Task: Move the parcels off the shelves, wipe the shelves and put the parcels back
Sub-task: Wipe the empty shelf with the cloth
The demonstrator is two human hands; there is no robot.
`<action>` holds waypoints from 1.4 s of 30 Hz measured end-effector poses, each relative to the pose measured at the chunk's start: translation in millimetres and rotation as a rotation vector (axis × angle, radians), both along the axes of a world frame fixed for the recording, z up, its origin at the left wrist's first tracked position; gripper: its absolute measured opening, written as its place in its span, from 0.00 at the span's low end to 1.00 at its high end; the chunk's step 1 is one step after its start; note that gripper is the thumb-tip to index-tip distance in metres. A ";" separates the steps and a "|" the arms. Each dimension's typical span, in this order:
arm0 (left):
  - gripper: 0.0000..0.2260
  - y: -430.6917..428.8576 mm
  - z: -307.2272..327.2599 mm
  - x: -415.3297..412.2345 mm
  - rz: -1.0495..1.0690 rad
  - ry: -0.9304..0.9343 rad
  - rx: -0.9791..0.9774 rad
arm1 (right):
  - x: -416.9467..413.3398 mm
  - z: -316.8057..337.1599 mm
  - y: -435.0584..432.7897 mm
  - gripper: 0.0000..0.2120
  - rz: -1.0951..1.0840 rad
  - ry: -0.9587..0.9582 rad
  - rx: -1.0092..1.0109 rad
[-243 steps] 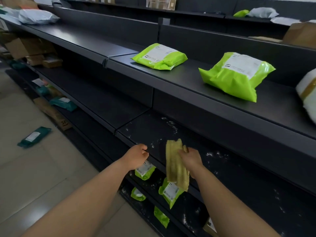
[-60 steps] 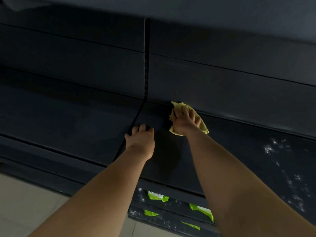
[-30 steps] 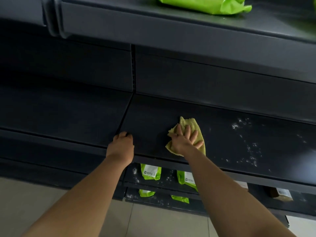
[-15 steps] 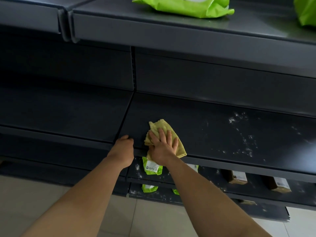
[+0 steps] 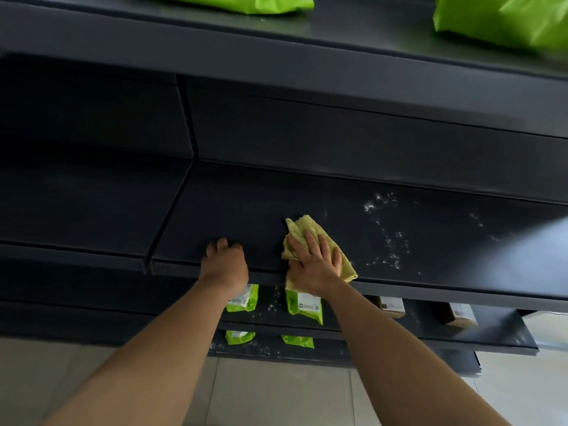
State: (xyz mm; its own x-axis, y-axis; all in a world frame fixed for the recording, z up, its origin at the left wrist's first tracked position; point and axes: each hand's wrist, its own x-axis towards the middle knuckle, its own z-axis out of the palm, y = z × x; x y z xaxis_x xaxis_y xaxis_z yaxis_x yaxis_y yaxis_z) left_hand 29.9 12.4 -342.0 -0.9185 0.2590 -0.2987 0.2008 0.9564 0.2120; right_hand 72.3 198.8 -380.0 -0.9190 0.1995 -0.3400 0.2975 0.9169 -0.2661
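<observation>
Yellow cloth lies spread near the front of the dark middle shelf, one corner drooping over the front lip. The right hand presses it flat, fingers straight and spread rather than gripping, which puts a broad patch of fabric against the metal. The left hand is just beside it, fingers curled onto the shelf's front edge, most likely as a brace while the person leans in.

White dust specks are scattered on the same shelf to the right of the cloth, while the stretch to the left looks clean. So the wiping seems only partly done, and the next pass probably goes rightward.

This shelf holds no parcels. Two green parcels sit on the shelf above, and more green parcels sit on the lower shelves beside brown boxes — out of the cloth's way.
</observation>
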 end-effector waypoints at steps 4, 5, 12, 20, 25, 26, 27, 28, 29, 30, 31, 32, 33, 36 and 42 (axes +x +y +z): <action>0.20 32.2 -3.7 6.3 -0.055 0.044 0.008 | 12.8 6.6 45.8 0.25 0.024 0.000 -0.039; 0.21 39.6 -5.7 8.0 -0.076 0.054 0.013 | 15.2 7.5 54.5 0.25 0.053 0.007 -0.049; 0.23 81.7 -25.9 3.8 -0.037 0.118 -0.020 | -11.9 6.8 92.6 0.25 0.193 0.004 -0.007; 0.22 107.4 -38.2 -17.3 -0.027 0.151 -0.013 | -63.0 1.9 114.9 0.23 0.187 0.042 0.008; 0.22 114.0 -41.4 -28.2 -0.072 0.150 -0.021 | -72.5 -0.2 132.0 0.25 0.013 0.093 0.052; 0.22 115.2 -42.1 -29.9 -0.073 0.150 -0.023 | -74.3 -0.7 129.8 0.25 -0.014 0.095 0.047; 0.22 116.5 -42.8 -30.8 -0.072 0.149 -0.026 | -75.0 -1.6 126.3 0.26 -0.016 0.110 0.044; 0.22 118.3 -43.4 -31.6 -0.072 0.148 -0.027 | -75.2 -2.9 122.1 0.26 -0.001 0.142 0.042; 0.22 120.3 -43.7 -32.5 -0.072 0.147 -0.027 | -76.0 -3.9 118.4 0.28 0.026 0.184 0.037; 0.23 122.1 -43.6 -32.8 -0.072 0.147 -0.029 | -77.5 -4.1 114.8 0.29 0.057 0.218 0.032; 0.24 125.2 -43.9 -33.7 -0.074 0.148 -0.032 | -81.8 -4.0 113.1 0.29 0.089 0.232 0.031; 0.26 127.8 -43.8 -34.8 -0.077 0.145 -0.035 | -88.1 -3.2 111.4 0.29 0.116 0.225 0.035; 0.27 129.7 -43.3 -35.7 -0.078 0.142 -0.037 | -95.0 -1.8 109.6 0.28 0.134 0.206 0.042; 0.27 136.8 -43.6 -38.1 -0.054 0.147 -0.025 | -116.2 1.0 112.2 0.27 0.141 0.159 0.043; 0.21 147.3 -46.1 -36.1 0.000 0.213 0.018 | -135.0 0.6 145.0 0.26 0.034 0.094 0.077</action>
State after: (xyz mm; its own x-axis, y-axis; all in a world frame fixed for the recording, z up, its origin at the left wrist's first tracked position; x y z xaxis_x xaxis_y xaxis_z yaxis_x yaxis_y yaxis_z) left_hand -6.2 159.7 -388.1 -0.9604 0.2624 -0.0935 0.2426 0.9529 0.1820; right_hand -62.7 343.8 -379.4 -0.9527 0.1898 -0.2372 0.2430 0.9447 -0.2202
